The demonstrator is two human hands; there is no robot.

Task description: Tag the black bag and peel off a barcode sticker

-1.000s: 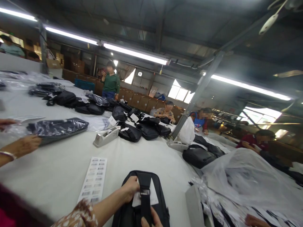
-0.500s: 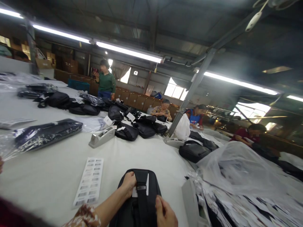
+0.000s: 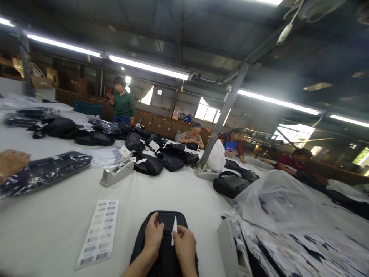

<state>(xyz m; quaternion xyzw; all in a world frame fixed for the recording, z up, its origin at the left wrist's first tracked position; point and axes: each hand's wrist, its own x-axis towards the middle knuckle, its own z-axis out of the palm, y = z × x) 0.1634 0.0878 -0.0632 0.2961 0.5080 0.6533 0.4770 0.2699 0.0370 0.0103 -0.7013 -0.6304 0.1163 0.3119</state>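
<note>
Both hands rest on a black bag lying flat on the white table at the near edge, straight ahead. The left hand lies on the bag's left half, fingers curled down onto the fabric beside the central strap. The right hand sits just beside it, its fingers pinching a white tag that stands up against the strap. Left of the bag a sheet of barcode labels lies flat on the table. Right of the bag stands a grey box, and past it a heap of clear plastic bags. Farther out on the left, a black bag in a plastic sleeve lies under another person's hand. A grey tape dispenser sits mid-table, with a loose row of black bags behind it. At the far side, one person in green stands and other people sit working.
</note>
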